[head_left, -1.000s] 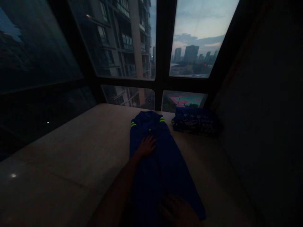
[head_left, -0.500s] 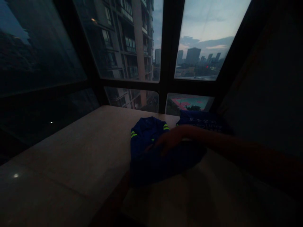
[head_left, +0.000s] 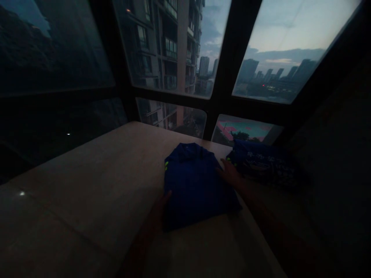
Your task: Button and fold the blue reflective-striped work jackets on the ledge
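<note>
A dark blue collared shirt point(head_left: 197, 185), folded into a flat rectangle, lies on the pale ledge point(head_left: 95, 166) with its collar towards the windows. Bright green stripes show at its upper left edge. My left hand point(head_left: 160, 208) is at the shirt's left side, its thumb on the fabric; the other fingers are lost in the dark. Against the upper right edge rests my right hand point(head_left: 231, 173), open, with fingers apart. Just beyond that hand lies another dark blue garment point(head_left: 261, 162) with white printed characters.
Dark window frames point(head_left: 216, 112) border the ledge at the back and left. A dark wall point(head_left: 336, 154) rises on the right. Buildings and a green and red sports court show through the glass. The light is very dim.
My right hand has moved from over the shirt to its right edge. The shirt's lower part now lies folded flat over its front, covering most green stripes. The view has shifted slightly.
</note>
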Action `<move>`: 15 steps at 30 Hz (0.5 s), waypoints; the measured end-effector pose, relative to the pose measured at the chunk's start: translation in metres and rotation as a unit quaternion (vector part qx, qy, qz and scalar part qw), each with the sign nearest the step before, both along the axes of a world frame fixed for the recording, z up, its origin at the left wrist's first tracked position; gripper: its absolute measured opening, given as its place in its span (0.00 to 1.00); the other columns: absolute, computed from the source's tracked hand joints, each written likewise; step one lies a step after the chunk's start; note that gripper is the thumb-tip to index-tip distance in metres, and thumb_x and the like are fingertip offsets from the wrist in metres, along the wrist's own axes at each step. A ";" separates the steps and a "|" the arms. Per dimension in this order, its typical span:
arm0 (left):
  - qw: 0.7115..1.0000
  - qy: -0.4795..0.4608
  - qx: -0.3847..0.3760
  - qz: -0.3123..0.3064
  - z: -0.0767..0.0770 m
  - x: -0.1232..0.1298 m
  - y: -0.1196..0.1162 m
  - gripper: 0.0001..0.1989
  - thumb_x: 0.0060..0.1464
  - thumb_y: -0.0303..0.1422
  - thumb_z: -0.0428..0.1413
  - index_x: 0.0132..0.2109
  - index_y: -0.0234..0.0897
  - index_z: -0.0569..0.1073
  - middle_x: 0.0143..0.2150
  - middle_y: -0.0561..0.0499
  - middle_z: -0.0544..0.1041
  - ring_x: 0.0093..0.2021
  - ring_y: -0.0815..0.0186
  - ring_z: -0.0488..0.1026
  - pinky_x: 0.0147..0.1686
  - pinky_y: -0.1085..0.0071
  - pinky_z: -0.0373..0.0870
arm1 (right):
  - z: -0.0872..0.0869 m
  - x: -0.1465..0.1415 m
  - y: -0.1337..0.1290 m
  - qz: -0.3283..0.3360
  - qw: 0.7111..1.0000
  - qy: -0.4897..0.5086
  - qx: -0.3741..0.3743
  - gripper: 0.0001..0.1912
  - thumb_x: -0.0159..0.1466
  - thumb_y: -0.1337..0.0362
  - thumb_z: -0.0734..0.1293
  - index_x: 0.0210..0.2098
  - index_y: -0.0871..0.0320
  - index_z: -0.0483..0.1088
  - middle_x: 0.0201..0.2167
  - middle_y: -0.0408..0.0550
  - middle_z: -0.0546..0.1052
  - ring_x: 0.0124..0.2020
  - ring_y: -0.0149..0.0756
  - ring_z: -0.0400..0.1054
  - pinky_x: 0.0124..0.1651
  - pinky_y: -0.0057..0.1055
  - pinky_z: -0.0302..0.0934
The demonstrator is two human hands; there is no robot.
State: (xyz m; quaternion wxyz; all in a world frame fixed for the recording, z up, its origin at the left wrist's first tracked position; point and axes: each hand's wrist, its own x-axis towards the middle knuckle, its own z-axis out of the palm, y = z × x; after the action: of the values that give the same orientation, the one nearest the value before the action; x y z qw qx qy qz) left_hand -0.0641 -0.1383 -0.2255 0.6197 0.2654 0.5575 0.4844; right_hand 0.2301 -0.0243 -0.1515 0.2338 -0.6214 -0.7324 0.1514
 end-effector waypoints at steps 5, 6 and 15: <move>0.990 0.134 0.012 0.041 0.001 0.014 0.005 0.30 0.52 0.45 0.62 0.59 0.39 0.70 0.57 0.41 0.76 0.56 0.52 0.74 0.56 0.57 0.70 | -0.062 0.051 -0.032 -0.146 0.948 0.232 -0.164 0.29 0.62 0.46 0.65 0.53 0.60 0.72 0.49 0.57 0.78 0.50 0.50 0.73 0.52 0.44 0.66; 0.982 0.180 0.019 0.050 0.002 0.017 0.006 0.28 0.52 0.44 0.61 0.58 0.37 0.71 0.57 0.40 0.76 0.56 0.52 0.74 0.57 0.57 0.70 | -0.067 0.053 -0.034 -0.139 0.939 0.257 -0.180 0.29 0.61 0.45 0.65 0.52 0.59 0.73 0.48 0.56 0.79 0.49 0.51 0.74 0.52 0.44 0.66; 0.941 0.330 0.060 0.047 0.008 0.014 -0.013 0.24 0.57 0.44 0.57 0.56 0.35 0.72 0.57 0.39 0.76 0.58 0.51 0.72 0.59 0.53 0.67 | -0.059 0.049 -0.059 -0.113 0.945 0.296 -0.087 0.28 0.59 0.47 0.65 0.51 0.61 0.73 0.48 0.56 0.79 0.49 0.49 0.74 0.51 0.43 0.68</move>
State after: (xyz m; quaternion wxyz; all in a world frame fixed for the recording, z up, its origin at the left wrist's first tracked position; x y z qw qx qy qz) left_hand -0.0497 -0.1510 -0.2178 0.3602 0.4205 0.7126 0.4309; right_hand 0.2789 -0.0834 -0.2101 0.4008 -0.6451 -0.5392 0.3639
